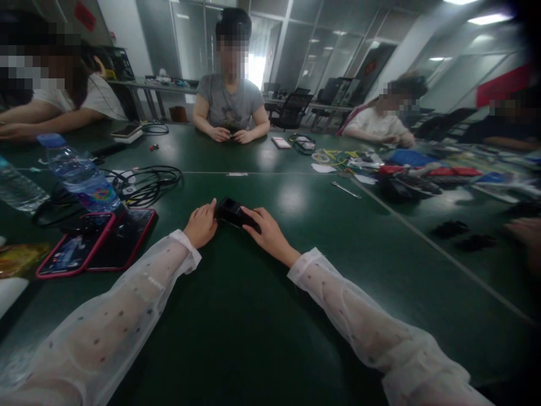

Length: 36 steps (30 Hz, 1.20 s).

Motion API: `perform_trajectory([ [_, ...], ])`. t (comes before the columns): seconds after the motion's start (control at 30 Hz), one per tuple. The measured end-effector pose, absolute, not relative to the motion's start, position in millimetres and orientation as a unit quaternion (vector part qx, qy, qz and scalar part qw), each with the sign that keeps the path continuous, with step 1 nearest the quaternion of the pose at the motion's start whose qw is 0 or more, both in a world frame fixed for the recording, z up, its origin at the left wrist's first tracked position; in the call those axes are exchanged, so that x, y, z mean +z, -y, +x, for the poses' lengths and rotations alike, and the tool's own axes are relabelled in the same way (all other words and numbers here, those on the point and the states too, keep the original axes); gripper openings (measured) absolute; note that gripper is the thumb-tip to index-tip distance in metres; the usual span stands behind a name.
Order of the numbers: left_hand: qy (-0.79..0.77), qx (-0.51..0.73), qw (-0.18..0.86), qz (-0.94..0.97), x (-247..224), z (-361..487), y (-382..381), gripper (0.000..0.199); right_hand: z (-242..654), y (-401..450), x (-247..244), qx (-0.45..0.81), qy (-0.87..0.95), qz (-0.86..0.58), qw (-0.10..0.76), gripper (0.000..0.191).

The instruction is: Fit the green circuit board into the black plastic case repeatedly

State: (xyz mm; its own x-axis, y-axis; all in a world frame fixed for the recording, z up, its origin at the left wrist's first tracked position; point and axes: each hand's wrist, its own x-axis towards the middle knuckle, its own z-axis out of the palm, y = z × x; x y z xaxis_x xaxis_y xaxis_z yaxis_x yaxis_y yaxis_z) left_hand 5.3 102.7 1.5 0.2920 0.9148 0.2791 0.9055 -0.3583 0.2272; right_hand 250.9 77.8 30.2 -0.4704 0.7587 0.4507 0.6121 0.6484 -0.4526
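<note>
On the green table (291,316) in front of me lies a small black box-shaped device (230,211) with a glossy dark patch on top. My right hand (267,230) grips its right end, thumb and fingers wrapped about it. Beside the left end rests my left hand (202,224), its fingers stretched out and its fingertips close to the device; whether they touch it I cannot tell. Sheer white sleeves with dark stars cover both forearms.
To the left are two red-cased phones (122,239), a water bottle (80,175) and coiled black cables (154,183). A wrench-like metal tool (346,190) lies right of centre, before a heap of cables and tools (422,169). Across the table sits a person (231,101); others sit at both sides.
</note>
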Motion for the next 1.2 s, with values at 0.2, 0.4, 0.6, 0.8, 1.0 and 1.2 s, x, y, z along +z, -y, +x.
perform_trajectory([
  [0.2,-0.559,0.170,-0.003,0.811,2,5,-103,0.053,255,-80,35,0.094,0.799,-0.410,0.430,0.045],
  [0.4,-0.563,0.154,0.002,0.812,5,6,-102,0.047,297,-115,27,0.026,0.719,-0.511,0.470,0.043],
  [0.6,-0.568,0.144,0.012,0.811,11,7,-99,0.047,330,-143,7,0.018,0.660,-0.596,0.457,0.043],
  [0.8,-0.565,0.150,-0.007,0.811,9,8,-100,0.040,328,-142,5,0.000,0.650,-0.619,0.442,0.042],
  [1.0,-0.562,0.150,0.000,0.813,5,5,-103,0.041,330,-141,7,-0.005,0.651,-0.623,0.433,0.040],
  [1.2,-0.562,0.142,0.003,0.815,7,5,-102,0.042,326,-139,6,-0.008,0.667,-0.627,0.403,0.040],
])
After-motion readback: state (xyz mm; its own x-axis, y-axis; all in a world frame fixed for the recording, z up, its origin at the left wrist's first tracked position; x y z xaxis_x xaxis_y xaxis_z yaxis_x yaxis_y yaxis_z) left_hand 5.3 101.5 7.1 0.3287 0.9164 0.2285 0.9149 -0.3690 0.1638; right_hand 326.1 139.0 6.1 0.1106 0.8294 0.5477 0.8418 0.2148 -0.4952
